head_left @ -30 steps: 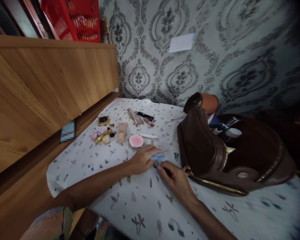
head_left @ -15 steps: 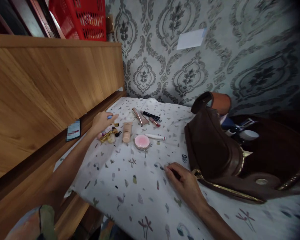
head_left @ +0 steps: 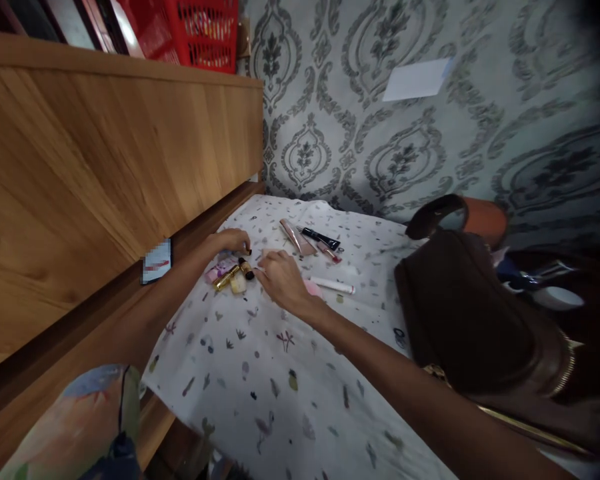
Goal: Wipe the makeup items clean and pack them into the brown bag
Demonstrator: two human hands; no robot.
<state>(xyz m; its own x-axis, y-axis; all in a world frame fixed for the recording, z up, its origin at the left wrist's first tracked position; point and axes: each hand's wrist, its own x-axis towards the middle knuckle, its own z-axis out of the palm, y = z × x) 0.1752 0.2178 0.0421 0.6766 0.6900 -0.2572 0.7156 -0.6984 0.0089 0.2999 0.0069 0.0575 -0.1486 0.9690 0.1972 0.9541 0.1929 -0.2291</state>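
My left hand (head_left: 231, 241) rests curled at the far end of a cluster of small cosmetics beside the wooden ledge; what its fingers hold is hidden. Just below it lie a pink item (head_left: 217, 270), a gold lipstick (head_left: 227, 277), a pale little jar (head_left: 239, 285) and a dark-capped small bottle (head_left: 247, 269). My right hand (head_left: 281, 281) lies flat over the middle of the white printed cloth (head_left: 260, 373), fingers apart, covering a beige tube and most of a pink compact (head_left: 314, 289). A white stick (head_left: 333, 285) lies just right of it.
A rose-gold tube (head_left: 296, 236) and a black tube (head_left: 321, 237) lie further back. An open brown bag (head_left: 475, 313) fills the right side, an orange object (head_left: 486, 217) behind it. A phone (head_left: 156, 261) sits on the wooden ledge; a red basket (head_left: 200, 30) stands above.
My left hand carried a small blue thing from the cloth's middle to the cosmetics by the ledge. My right hand left the bag's edge and moved left over the beige tube and compact.
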